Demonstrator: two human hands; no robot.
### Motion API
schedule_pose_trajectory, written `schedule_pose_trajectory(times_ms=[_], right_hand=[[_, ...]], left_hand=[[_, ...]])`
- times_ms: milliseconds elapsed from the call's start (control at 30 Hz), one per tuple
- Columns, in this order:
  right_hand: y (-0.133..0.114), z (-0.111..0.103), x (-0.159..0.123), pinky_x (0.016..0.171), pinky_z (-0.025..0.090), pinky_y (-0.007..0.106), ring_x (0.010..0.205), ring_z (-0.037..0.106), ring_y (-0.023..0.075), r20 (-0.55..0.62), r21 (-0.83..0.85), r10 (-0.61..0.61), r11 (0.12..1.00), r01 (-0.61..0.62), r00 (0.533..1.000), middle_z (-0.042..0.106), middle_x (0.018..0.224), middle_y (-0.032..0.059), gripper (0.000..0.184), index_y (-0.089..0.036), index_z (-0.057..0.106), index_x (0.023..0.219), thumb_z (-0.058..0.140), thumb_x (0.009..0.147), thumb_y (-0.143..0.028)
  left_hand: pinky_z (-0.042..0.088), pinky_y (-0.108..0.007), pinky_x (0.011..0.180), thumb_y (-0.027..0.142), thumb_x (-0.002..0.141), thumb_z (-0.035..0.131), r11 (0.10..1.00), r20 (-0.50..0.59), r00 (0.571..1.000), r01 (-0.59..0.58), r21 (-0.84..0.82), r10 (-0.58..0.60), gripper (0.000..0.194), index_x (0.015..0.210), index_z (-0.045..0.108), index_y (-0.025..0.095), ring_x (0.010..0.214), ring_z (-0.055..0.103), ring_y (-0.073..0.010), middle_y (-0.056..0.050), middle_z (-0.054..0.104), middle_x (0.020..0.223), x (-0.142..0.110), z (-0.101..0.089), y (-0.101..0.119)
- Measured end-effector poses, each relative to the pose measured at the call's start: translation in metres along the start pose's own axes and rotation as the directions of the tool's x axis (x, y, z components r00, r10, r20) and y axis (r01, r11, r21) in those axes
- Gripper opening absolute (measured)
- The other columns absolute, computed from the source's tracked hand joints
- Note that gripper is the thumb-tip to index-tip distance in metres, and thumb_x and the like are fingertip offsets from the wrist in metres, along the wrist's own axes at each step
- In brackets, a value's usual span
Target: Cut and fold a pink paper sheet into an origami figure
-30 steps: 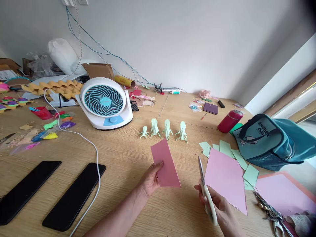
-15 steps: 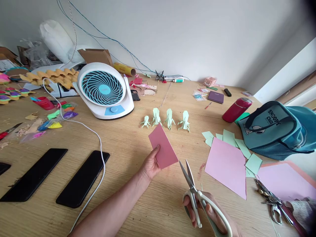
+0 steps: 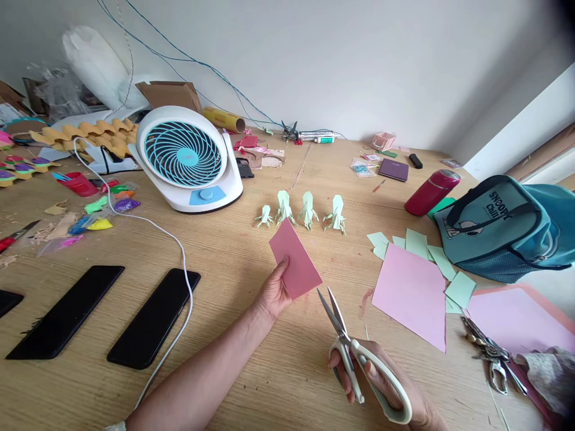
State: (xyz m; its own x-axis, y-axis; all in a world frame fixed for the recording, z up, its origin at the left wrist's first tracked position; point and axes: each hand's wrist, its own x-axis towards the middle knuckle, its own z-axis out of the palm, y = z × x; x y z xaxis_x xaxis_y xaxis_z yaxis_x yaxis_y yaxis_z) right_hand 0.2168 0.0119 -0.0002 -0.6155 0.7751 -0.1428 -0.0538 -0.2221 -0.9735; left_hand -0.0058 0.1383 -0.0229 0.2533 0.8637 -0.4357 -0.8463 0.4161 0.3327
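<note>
My left hand (image 3: 275, 291) pinches a pink sheet of paper (image 3: 294, 261) by its lower left side, thumb on top. My right hand (image 3: 381, 377) has its fingers through the white handles of a pair of scissors (image 3: 342, 335). Their blades are partly spread, with the tips just below the sheet's lower right corner, apart from it as far as I can see. Beyond the sheet stand several pale green folded paper figures (image 3: 307, 209). A larger pink sheet (image 3: 409, 293) lies to the right, over several pale green paper pieces (image 3: 417, 244).
To the left are a white fan (image 3: 186, 158), a white cable (image 3: 183, 254) and black phones (image 3: 153, 317). On the right stand a red bottle (image 3: 432, 193) and a teal bag (image 3: 503, 230). Keys (image 3: 489, 353) lie near the front right, beside another pink sheet (image 3: 521, 317).
The scissors have moved slightly up and left, nearer the pink paper's lower corner. My left hand holds the paper almost as before. The whole view has shifted a little.
</note>
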Motion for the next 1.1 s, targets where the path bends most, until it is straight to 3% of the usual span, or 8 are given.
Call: schedule_pose_trajectory(times_ms=[300, 467, 667, 867, 967, 1100], right_hand=[[0.0, -0.001, 0.002, 0.059, 0.047, 0.03, 0.063, 0.059, 0.017, -0.01, 0.023, -0.004, 1.0, 0.005, 1.0, 0.06, 0.077, 0.0066, 0.062, -0.012, 0.063, 0.112, 0.045, 0.092, -0.067], [-0.002, 0.0, 0.003, 0.062, 0.047, 0.032, 0.065, 0.059, 0.0178, -0.046, 0.008, -0.046, 0.999, 0.046, 0.998, 0.061, 0.08, 0.0074, 0.058, -0.013, 0.063, 0.113, 0.042, 0.095, -0.064], [-0.001, 0.0, 0.003, 0.063, 0.047, 0.031, 0.068, 0.06, 0.0179, -0.065, 0.021, -0.06, 0.998, 0.062, 0.996, 0.061, 0.081, 0.0078, 0.054, -0.015, 0.063, 0.109, 0.04, 0.096, -0.062], [-0.003, 0.003, 0.007, 0.058, 0.045, 0.03, 0.063, 0.057, 0.0176, -0.111, 0.135, -0.081, 0.986, 0.096, 0.991, 0.059, 0.076, 0.007, 0.059, -0.014, 0.063, 0.108, 0.041, 0.093, -0.066], [-0.001, 0.002, 0.008, 0.057, 0.044, 0.03, 0.063, 0.056, 0.0174, -0.118, 0.175, -0.069, 0.981, 0.089, 0.991, 0.059, 0.075, 0.007, 0.058, -0.014, 0.064, 0.107, 0.043, 0.093, -0.066], [0.003, 0.002, 0.007, 0.057, 0.045, 0.03, 0.063, 0.058, 0.018, -0.124, 0.183, -0.052, 0.98, 0.074, 0.991, 0.06, 0.077, 0.0078, 0.057, -0.014, 0.063, 0.109, 0.043, 0.093, -0.065]], left_hand=[[0.052, -0.04, 0.1, 0.021, 0.091, 0.064, 1.0, -0.034, 0.999, 0.017, 0.007, -0.017, 0.023, 0.113, 0.064, 0.014, 0.092, 0.073, -0.02, -0.006, 0.076, 0.095, -0.003, 0.004, -0.001], [0.049, -0.045, 0.104, 0.024, 0.088, 0.068, 0.997, 0.0, 1.0, 0.028, 0.069, -0.028, 0.03, 0.116, 0.062, 0.014, 0.097, 0.072, -0.0227, -0.006, 0.076, 0.099, -0.005, 0.004, -0.002], [0.051, -0.041, 0.101, 0.021, 0.086, 0.07, 0.992, 0.024, 0.999, 0.023, 0.124, -0.026, 0.026, 0.111, 0.065, 0.013, 0.093, 0.073, -0.0219, -0.007, 0.076, 0.094, -0.006, 0.004, -0.005], [0.052, -0.035, 0.096, 0.019, 0.08, 0.076, 0.984, 0.048, 0.999, -0.022, 0.174, 0.014, 0.029, 0.107, 0.067, 0.013, 0.094, 0.071, -0.0196, -0.008, 0.076, 0.1, -0.004, 0.001, -0.008], [0.052, -0.035, 0.094, 0.021, 0.077, 0.08, 0.97, 0.132, 0.991, -0.041, 0.24, 0.009, 0.037, 0.111, 0.067, 0.013, 0.099, 0.069, -0.0206, -0.009, 0.075, 0.105, -0.006, 0.001, -0.007], [0.054, -0.031, 0.085, 0.024, 0.074, 0.082, 0.913, 0.273, 0.951, 0.026, 0.406, -0.148, 0.046, 0.116, 0.067, 0.013, 0.102, 0.067, -0.0227, -0.012, 0.071, 0.113, -0.013, 0.001, -0.006]])
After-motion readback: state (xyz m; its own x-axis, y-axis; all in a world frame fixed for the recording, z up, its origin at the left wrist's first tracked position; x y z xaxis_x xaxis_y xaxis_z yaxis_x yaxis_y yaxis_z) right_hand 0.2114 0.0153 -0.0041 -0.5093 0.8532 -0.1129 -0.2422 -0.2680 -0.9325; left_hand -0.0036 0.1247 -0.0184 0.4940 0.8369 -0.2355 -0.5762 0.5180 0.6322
